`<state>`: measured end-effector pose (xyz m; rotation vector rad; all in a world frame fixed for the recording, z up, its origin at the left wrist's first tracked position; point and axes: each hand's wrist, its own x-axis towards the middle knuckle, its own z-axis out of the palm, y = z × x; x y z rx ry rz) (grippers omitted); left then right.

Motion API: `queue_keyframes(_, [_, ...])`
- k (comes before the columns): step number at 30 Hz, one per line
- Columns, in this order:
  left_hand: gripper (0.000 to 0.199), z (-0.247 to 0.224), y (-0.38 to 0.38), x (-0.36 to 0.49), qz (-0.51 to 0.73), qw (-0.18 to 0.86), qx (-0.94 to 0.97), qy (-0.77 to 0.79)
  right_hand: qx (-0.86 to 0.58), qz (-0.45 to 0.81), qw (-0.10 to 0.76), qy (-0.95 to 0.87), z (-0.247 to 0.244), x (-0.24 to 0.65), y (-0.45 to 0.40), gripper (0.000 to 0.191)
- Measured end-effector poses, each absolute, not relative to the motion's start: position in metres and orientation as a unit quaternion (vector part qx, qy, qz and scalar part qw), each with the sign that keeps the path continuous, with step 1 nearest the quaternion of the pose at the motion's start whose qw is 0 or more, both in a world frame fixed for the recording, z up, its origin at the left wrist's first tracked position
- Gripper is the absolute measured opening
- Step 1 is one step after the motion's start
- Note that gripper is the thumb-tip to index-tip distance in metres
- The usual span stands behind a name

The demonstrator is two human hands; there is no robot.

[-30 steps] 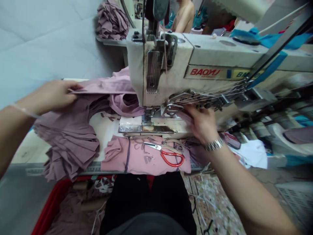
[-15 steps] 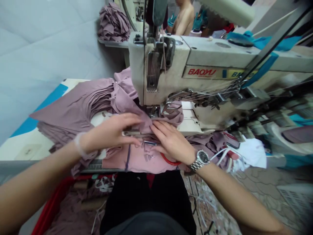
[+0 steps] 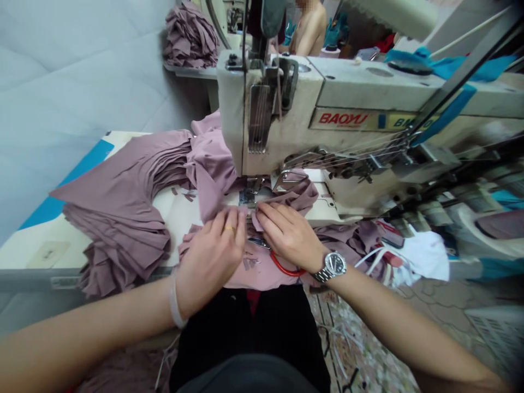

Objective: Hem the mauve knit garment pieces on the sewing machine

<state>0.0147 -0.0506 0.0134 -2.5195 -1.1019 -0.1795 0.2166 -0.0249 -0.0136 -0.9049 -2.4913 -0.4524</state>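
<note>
In front of the sewing machine [image 3: 278,120], both hands are at the near edge of the needle area. My left hand [image 3: 216,245] has its fingers bent together, pinching a piece of mauve fabric [image 3: 208,191] whose rest trails back to the left of the needle. My right hand [image 3: 290,232] closes on mauve fabric [image 3: 298,199] just right of the presser foot [image 3: 249,197], fingertips pressed down. The fingertips of the two hands almost meet. Beneath the right palm lies a small metal tool [image 3: 260,243] with a red loop [image 3: 284,267], partly hidden, on pink cloth [image 3: 254,275].
A fanned stack of mauve pieces [image 3: 123,174] lies on the table at left. More mauve cloth [image 3: 352,240] and a white face mask [image 3: 428,254] are at right. Behind, a pile of cloth [image 3: 190,35] sits on another table and a person [image 3: 311,30] is present.
My left hand has moved down and toward me, its fingers closing beside the right. The fabric flap it guided now hangs left of the presser foot. My right hand has barely moved.
</note>
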Motion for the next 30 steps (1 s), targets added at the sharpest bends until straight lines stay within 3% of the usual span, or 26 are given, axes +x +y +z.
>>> queue_keyframes(5, [0.043,0.021,-0.056,0.03,-0.048,0.201,-0.878,-0.431,-0.361,-0.114,0.246,-0.892,-0.015,0.212,-0.029,0.027])
queue_keyframes(12, [0.042,-0.001,-0.028,-0.005,-0.157,0.198,-0.9,-0.356,-0.373,-0.139,0.217,-0.891,-0.013,0.213,-0.03,0.033])
queue_keyframes(20, [0.042,-0.009,-0.028,0.002,-0.175,0.17,-0.889,-0.388,-0.406,-0.02,0.345,-0.846,-0.022,0.2,-0.027,0.033])
queue_keyframes(25, [0.039,-0.006,-0.027,0.007,-0.181,0.164,-0.889,-0.387,-0.38,-0.109,0.264,-0.88,-0.018,0.198,-0.03,0.033])
queue_keyframes(30, [0.041,-0.006,-0.026,0.007,-0.179,0.152,-0.89,-0.391,-0.376,-0.113,0.252,-0.885,-0.017,0.199,-0.029,0.033])
